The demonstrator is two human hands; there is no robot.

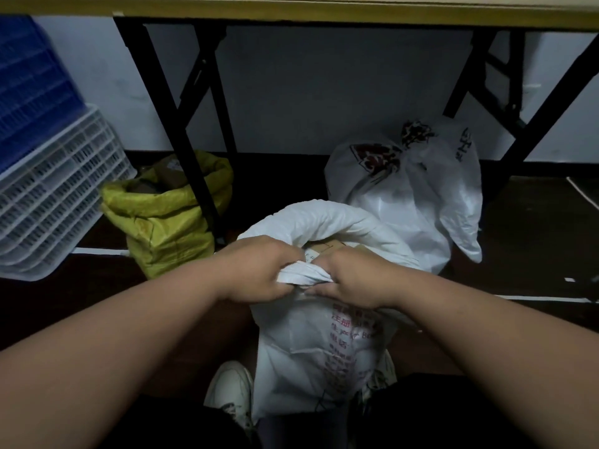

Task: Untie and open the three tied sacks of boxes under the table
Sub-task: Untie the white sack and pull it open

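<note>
A white sack with red print [319, 348] stands on the floor between my knees, its mouth open and its rim rolled outward. Brown boxes [327, 246] show inside it. My left hand [259, 273] and my right hand [355, 281] both grip the near part of the rolled rim, fingers curled round the bunched fabric. A yellow sack [168, 218] stands open at the left with its top folded down and a brown box visible inside. A second white sack [408, 189] sits behind at the right, its neck still knotted.
Black folding table legs [181, 124] stand left and right [505, 102] under the wooden tabletop [324, 8]. White [55, 196] and blue [29, 89] plastic crates are stacked at the far left. My white shoe [231, 392] is beside the sack's base. The floor is dark.
</note>
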